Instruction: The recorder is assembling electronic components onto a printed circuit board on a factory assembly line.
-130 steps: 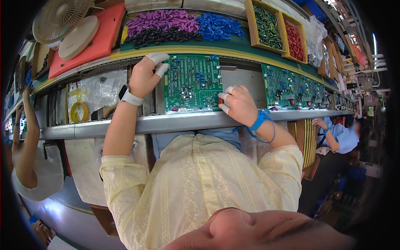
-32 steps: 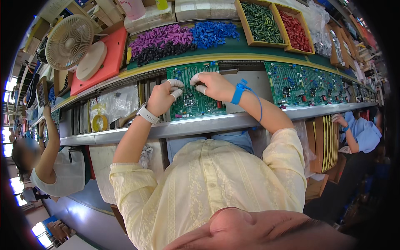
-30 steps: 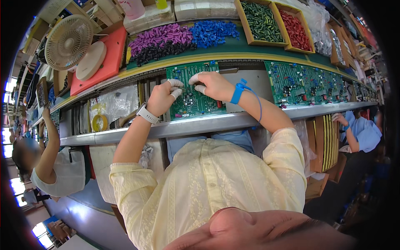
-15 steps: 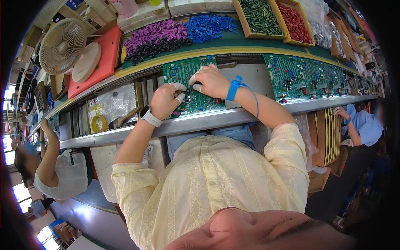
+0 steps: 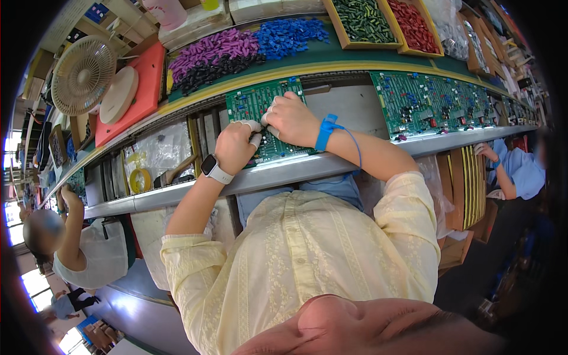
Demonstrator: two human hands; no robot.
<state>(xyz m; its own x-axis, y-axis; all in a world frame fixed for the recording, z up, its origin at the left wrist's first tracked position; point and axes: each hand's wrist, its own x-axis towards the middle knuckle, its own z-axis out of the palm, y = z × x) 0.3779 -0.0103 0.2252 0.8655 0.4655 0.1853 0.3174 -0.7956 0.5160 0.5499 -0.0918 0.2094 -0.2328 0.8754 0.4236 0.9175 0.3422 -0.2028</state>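
A green circuit board point(image 5: 242, 103) dotted with small components lies on the rail in front of me. Over its lower left part, my left hand point(image 5: 236, 144) has thumb and fingers closed at the board's surface. My right hand point(image 5: 291, 122) is closed too, its fingertips bent down onto the middle of the board close to the left fingertips. White finger covers sit on several fingertips of both hands. Whatever the fingertips pinch is hidden or too small to make out. A blue wrist strap point(image 5: 326, 132) with a cord circles my right wrist, and a pale watch point(image 5: 216, 168) is on my left.
More populated circuit boards point(image 5: 408, 106) line the rail to the right. Beyond lie piles of purple parts point(image 5: 207, 52), blue parts point(image 5: 290, 36) and black parts, plus boxes of green parts point(image 5: 364, 21) and red parts point(image 5: 412, 26). A fan point(image 5: 84, 76) stands left; co-workers sit at both sides.
My right hand has shifted down and left, nearer my left fingertips. The left wrist has turned, so the watch face shows more. The whole view has shifted slightly.
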